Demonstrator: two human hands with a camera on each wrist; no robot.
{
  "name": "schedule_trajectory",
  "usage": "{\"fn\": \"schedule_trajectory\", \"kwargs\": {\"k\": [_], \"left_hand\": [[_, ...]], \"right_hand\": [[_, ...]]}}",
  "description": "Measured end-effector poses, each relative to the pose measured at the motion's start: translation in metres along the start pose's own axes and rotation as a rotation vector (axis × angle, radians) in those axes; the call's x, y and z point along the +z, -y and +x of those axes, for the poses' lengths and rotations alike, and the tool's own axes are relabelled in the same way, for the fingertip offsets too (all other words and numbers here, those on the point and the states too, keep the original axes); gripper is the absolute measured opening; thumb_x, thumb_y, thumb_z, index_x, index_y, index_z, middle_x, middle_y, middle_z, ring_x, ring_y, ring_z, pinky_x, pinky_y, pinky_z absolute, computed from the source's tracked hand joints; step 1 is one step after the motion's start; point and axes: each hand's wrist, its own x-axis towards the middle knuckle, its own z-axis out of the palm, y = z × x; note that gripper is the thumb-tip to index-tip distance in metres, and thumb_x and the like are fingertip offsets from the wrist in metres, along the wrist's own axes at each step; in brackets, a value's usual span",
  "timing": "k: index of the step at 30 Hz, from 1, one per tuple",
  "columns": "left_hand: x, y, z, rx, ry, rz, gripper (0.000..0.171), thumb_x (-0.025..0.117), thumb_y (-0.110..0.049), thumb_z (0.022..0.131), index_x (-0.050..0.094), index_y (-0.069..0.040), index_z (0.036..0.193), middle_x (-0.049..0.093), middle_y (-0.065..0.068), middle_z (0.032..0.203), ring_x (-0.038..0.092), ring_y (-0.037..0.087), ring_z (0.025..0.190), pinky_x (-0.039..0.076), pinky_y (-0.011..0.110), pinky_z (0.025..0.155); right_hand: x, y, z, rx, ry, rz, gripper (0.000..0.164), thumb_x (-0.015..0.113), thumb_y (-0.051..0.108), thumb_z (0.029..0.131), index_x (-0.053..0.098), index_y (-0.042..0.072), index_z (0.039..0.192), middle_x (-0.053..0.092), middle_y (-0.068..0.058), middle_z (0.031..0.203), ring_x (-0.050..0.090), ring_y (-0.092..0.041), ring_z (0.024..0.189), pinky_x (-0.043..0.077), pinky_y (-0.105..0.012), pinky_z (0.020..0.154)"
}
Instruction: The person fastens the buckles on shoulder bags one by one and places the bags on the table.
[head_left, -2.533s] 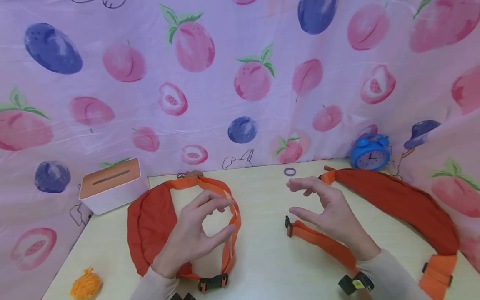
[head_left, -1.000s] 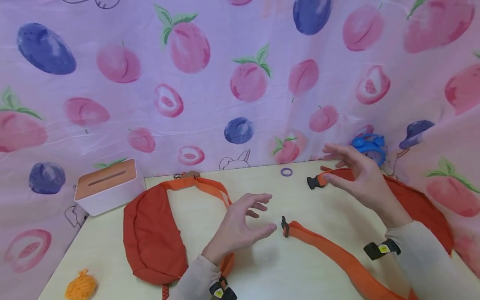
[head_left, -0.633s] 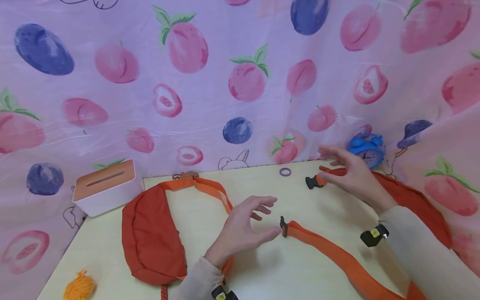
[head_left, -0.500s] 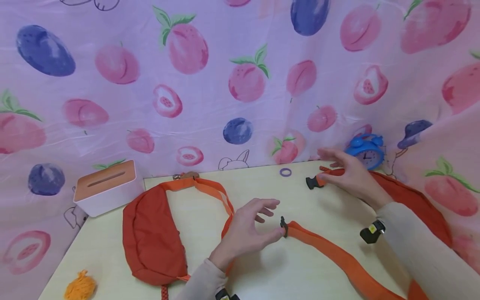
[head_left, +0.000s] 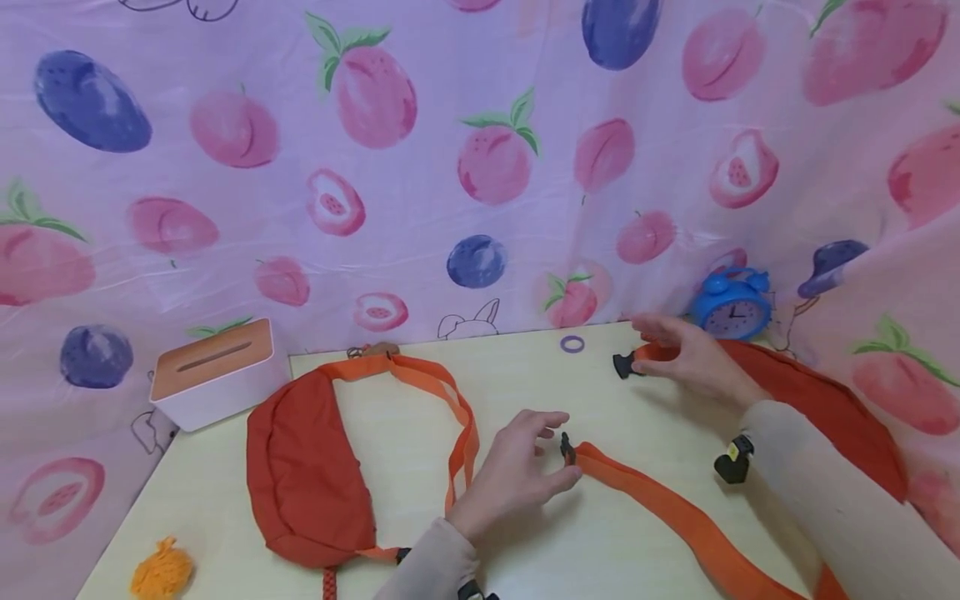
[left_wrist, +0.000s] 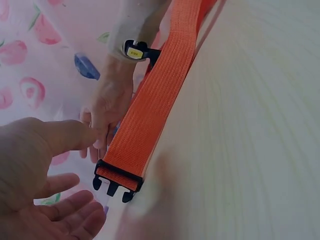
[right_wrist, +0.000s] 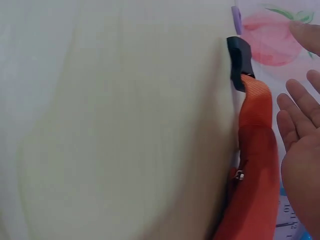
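A red waist bag [head_left: 817, 408] lies on the right, its wide orange strap [head_left: 675, 508] reaching across the table. Fingers parted, my left hand [head_left: 517, 467] hovers beside the black pronged buckle half [head_left: 567, 450] at the strap's end. In the left wrist view, thumb and fingers lie to the left of that pronged buckle half [left_wrist: 118, 182], a gap between them. My right hand [head_left: 697, 362] is over the bag's far end, thumb and fingers apart around the short webbing near the black socket buckle half [head_left: 623, 365]. The right wrist view has this hand [right_wrist: 310, 150] holding nothing.
A second red bag [head_left: 307, 467] with an orange strap loop lies left. Behind it stand a white tissue box [head_left: 217, 375] and a brown keychain [head_left: 381, 349]. A purple ring [head_left: 572, 344], blue alarm clock [head_left: 731, 307] and orange yarn ball [head_left: 161, 571] are also there.
My left hand has moved right, from over the left bag to the pronged buckle half. My right hand has gone from above the strap to the waist bag's socket end, lowering lately.
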Motion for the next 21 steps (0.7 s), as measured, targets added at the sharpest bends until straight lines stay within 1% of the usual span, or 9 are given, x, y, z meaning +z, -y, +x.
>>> {"fn": "schedule_trajectory", "kwargs": {"k": [3, 6, 8, 12, 15, 17, 21], "left_hand": [[0.004, 0.001, 0.003, -0.04, 0.006, 0.049, 0.067, 0.085, -0.031, 0.088, 0.057, -0.017, 0.147, 0.059, 0.003, 0.138, 0.061, 0.021, 0.122, 0.054, 0.032, 0.1], [0.009, 0.003, 0.006, -0.078, 0.008, 0.106, 0.069, 0.085, -0.034, 0.087, 0.057, -0.016, 0.147, 0.061, 0.002, 0.137, 0.06, 0.019, 0.123, 0.051, 0.034, 0.105], [0.011, 0.005, 0.007, -0.088, 0.005, 0.141, 0.068, 0.085, -0.036, 0.087, 0.059, -0.015, 0.146, 0.062, 0.0, 0.136, 0.058, 0.018, 0.123, 0.049, 0.036, 0.108], [0.014, 0.009, 0.009, -0.07, -0.009, 0.172, 0.062, 0.086, -0.035, 0.086, 0.064, -0.016, 0.14, 0.066, -0.003, 0.131, 0.057, 0.017, 0.121, 0.047, 0.038, 0.109], [0.015, 0.011, 0.01, -0.033, -0.02, 0.169, 0.056, 0.086, -0.032, 0.086, 0.067, -0.017, 0.135, 0.067, -0.004, 0.126, 0.058, 0.017, 0.118, 0.048, 0.037, 0.106], [0.015, 0.011, 0.01, -0.021, -0.019, 0.163, 0.052, 0.086, -0.03, 0.086, 0.068, -0.017, 0.133, 0.068, -0.006, 0.122, 0.058, 0.016, 0.115, 0.048, 0.036, 0.105], [0.015, 0.01, 0.01, -0.019, -0.012, 0.143, 0.047, 0.085, -0.027, 0.087, 0.069, -0.019, 0.13, 0.07, -0.01, 0.118, 0.059, 0.015, 0.112, 0.048, 0.035, 0.103]], "right_hand": [[0.004, -0.005, 0.001, 0.015, 0.001, -0.013, 0.075, 0.082, 0.04, 0.09, 0.045, 0.034, 0.155, 0.048, -0.002, 0.157, 0.045, -0.035, 0.142, 0.045, -0.062, 0.109], [0.007, -0.009, 0.002, 0.024, 0.018, -0.031, 0.071, 0.081, 0.037, 0.091, 0.049, 0.029, 0.154, 0.049, -0.003, 0.156, 0.046, -0.034, 0.139, 0.046, -0.059, 0.108], [0.008, -0.011, 0.003, 0.042, 0.034, -0.04, 0.069, 0.08, 0.035, 0.092, 0.05, 0.026, 0.153, 0.049, -0.004, 0.155, 0.047, -0.034, 0.136, 0.047, -0.057, 0.108], [0.01, -0.015, 0.006, 0.076, 0.054, -0.062, 0.067, 0.08, 0.028, 0.093, 0.051, 0.022, 0.153, 0.051, -0.008, 0.151, 0.049, -0.033, 0.132, 0.048, -0.056, 0.106], [0.011, -0.015, 0.009, 0.083, 0.069, -0.101, 0.065, 0.079, 0.02, 0.093, 0.052, 0.02, 0.152, 0.053, -0.009, 0.149, 0.05, -0.033, 0.129, 0.05, -0.055, 0.105], [0.012, -0.015, 0.011, 0.086, 0.081, -0.134, 0.064, 0.079, 0.015, 0.093, 0.052, 0.02, 0.152, 0.053, -0.009, 0.147, 0.05, -0.033, 0.129, 0.051, -0.054, 0.104], [0.017, -0.019, 0.013, 0.106, 0.094, -0.193, 0.064, 0.078, 0.01, 0.093, 0.054, 0.021, 0.151, 0.054, -0.009, 0.147, 0.049, -0.034, 0.132, 0.051, -0.055, 0.104]]}}
